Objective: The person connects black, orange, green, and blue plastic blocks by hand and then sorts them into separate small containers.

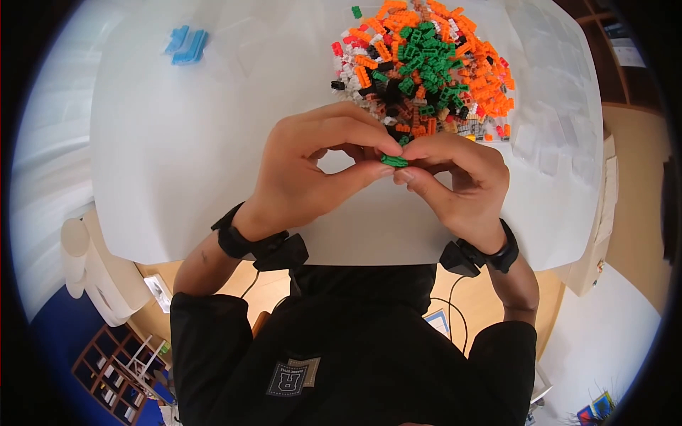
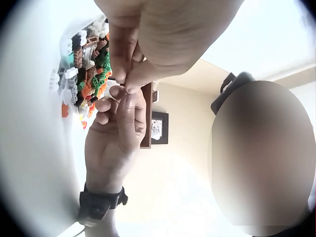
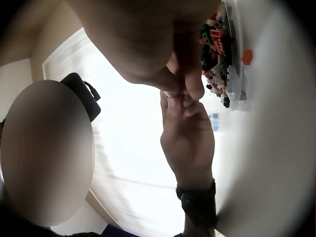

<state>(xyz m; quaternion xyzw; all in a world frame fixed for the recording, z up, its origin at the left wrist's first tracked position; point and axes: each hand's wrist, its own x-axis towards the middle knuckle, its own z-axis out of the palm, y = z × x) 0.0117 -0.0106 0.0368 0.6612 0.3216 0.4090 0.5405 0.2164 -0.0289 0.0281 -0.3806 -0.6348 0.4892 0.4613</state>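
In the head view, a small green brick piece [image 1: 394,161] is pinched between thumb and fingers of the left hand [image 1: 302,167]. The right hand [image 1: 458,177] pinches its other end, fingertips of both hands nearly meeting. Just beyond the hands lies a big heap of small bricks, with green ones [image 1: 428,57] on top and orange ones [image 1: 486,78] around them. In the left wrist view, the left hand [image 2: 163,39] meets the right hand [image 2: 116,133], and the fingers hide the piece. The right wrist view has the right hand [image 3: 148,44] against the left hand [image 3: 187,138].
Two light-blue pieces [image 1: 188,45] lie at the table's far left. Clear plastic trays or bags [image 1: 543,135] cover the right side of the white table [image 1: 163,163]. One green brick [image 1: 356,12] lies apart at the heap's back left edge.
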